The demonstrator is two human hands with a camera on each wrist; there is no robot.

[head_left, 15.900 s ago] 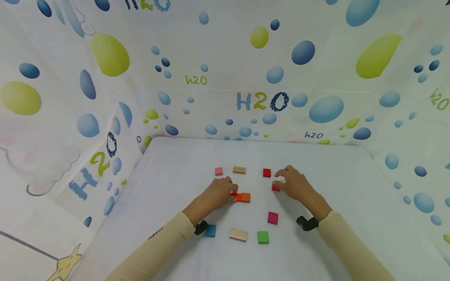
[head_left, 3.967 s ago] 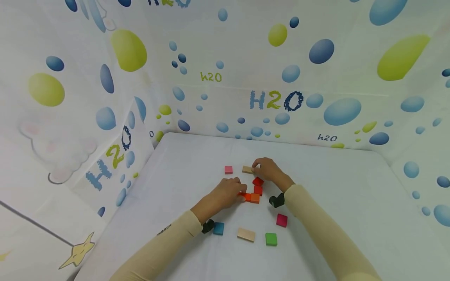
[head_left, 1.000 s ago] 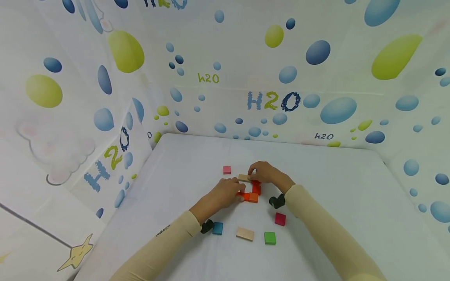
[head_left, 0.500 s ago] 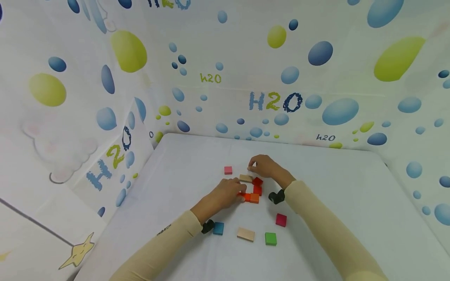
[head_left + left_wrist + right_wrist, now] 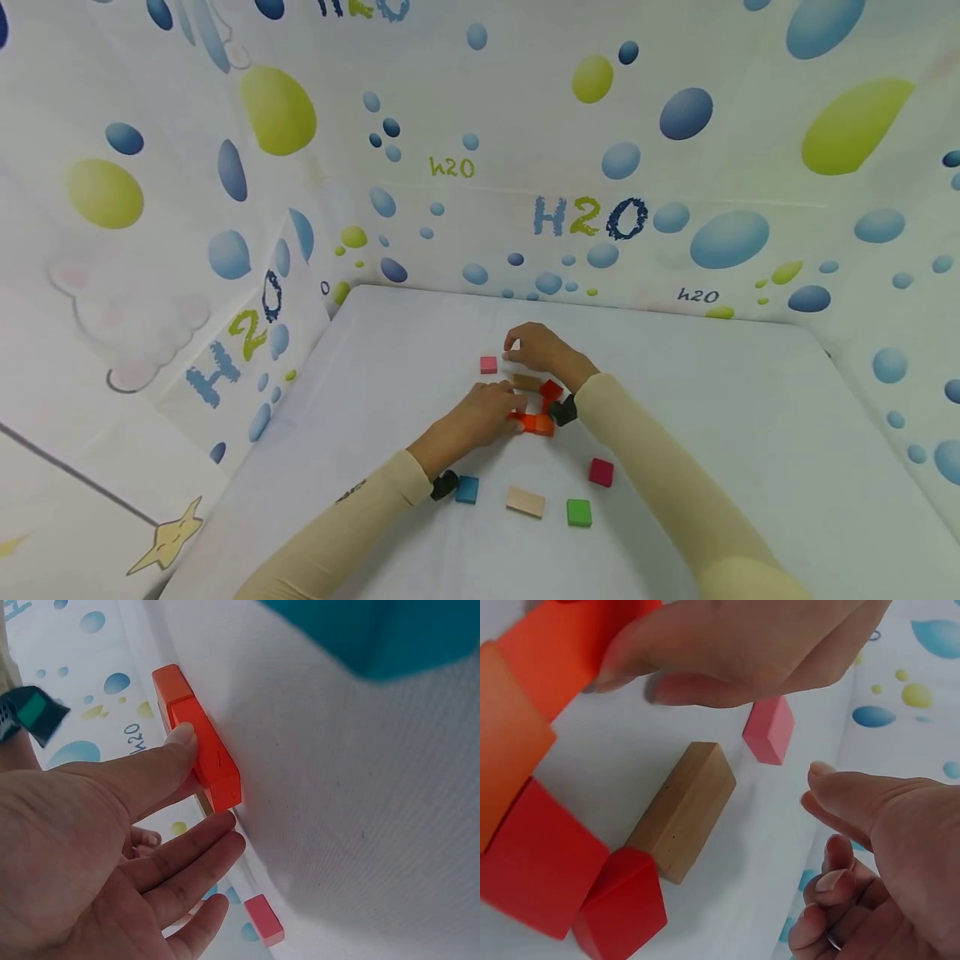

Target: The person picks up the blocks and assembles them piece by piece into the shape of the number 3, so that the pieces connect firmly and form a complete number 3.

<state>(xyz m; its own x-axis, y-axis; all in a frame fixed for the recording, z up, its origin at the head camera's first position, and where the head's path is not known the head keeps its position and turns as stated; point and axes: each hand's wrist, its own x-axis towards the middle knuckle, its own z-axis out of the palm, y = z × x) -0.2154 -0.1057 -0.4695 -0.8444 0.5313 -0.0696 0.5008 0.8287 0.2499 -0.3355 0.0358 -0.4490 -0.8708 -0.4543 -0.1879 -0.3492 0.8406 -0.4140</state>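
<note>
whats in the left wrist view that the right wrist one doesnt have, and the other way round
Only left wrist: the blue block, cut off by the top edge.
Only right wrist: one red block and a second red block.
Both: the orange block, red-orange block, pink block, left hand and right hand.

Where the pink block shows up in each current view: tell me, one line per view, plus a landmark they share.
Head: the pink block, just below the picture's centre, left of the right hand.
Left wrist: pink block, near the bottom, slightly right of centre.
Right wrist: pink block, above and right of centre, just below the left hand.
Shared landmark: the left hand, pinching the orange-red block.
</note>
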